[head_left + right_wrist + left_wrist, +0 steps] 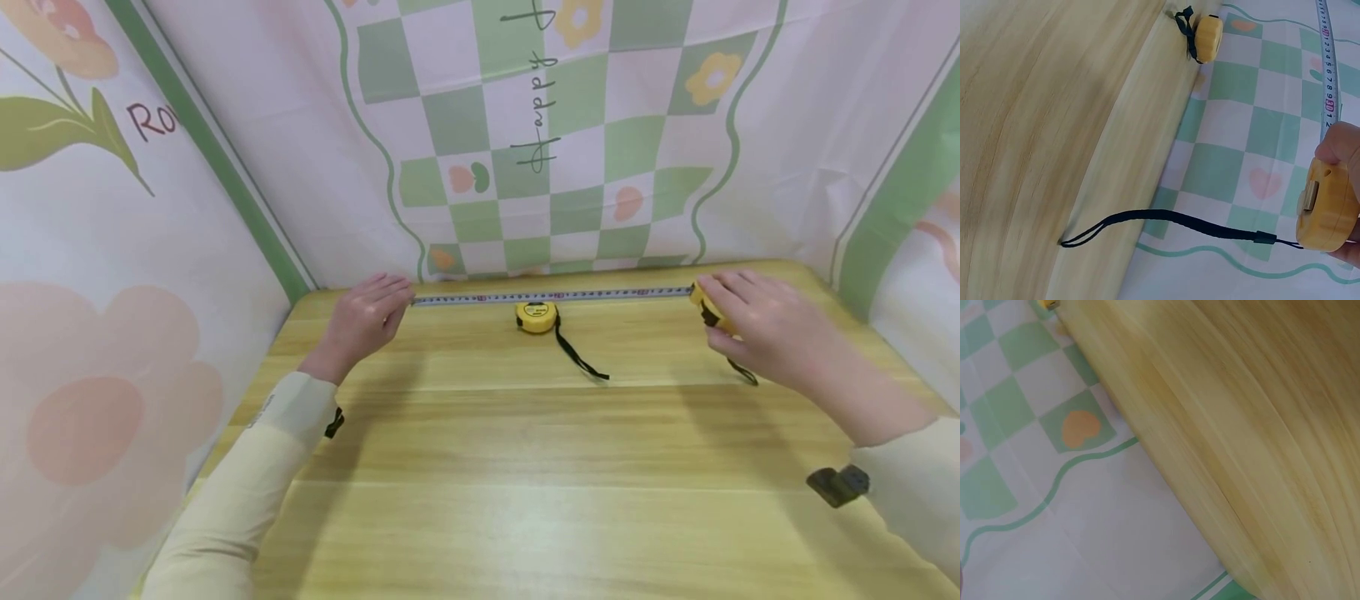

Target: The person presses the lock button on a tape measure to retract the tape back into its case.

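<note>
A yellow tape measure (708, 305) is gripped in my right hand (776, 333), near the table's back right. Its white printed blade (517, 297) runs out straight to the left, along the back of the table. The fingertips of my left hand (366, 318) pinch the blade's free end and hide it. The right wrist view shows my thumb (1338, 140) on the case (1329, 215) where the blade comes out, and a black strap (1172, 217) hanging from it. In the left wrist view the hand is almost wholly out of frame.
Another yellow tape measure (536, 317), retracted, lies on the table just in front of the blade, its black strap (579, 357) trailing right. Behind the wooden table (510, 467) hangs a checked, flowered cloth (517, 192); more cloth (112, 333) stands at the left.
</note>
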### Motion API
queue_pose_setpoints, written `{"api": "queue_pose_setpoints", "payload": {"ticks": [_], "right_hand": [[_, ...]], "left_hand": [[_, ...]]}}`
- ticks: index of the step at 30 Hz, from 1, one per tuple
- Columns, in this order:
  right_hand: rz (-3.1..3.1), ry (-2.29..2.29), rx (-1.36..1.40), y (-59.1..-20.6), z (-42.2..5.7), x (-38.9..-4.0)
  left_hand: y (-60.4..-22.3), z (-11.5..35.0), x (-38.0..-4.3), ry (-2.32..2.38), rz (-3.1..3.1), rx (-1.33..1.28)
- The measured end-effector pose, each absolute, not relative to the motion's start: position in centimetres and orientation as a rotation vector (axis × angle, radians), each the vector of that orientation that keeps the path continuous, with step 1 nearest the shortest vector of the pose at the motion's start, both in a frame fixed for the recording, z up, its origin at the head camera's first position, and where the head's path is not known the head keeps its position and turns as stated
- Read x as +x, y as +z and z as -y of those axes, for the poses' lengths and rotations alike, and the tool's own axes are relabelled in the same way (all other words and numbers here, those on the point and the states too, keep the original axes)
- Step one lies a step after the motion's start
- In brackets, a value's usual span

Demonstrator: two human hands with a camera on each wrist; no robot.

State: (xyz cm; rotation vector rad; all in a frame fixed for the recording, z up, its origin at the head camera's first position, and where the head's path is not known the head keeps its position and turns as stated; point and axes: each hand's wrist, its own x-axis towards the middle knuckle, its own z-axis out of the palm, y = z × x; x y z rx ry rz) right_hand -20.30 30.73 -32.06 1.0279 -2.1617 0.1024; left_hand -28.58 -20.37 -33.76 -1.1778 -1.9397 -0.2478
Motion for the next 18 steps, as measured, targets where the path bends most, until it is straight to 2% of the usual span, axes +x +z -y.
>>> {"api": "queue_pose_setpoints", "payload": {"ticks": [18], "right_hand": [[2.194, 0.081, 1.005, -32.14, -30.17, -20.17]], "left_hand": [[-33.94, 19.41, -28.61, -0.242, 1.938, -1.198]]}}
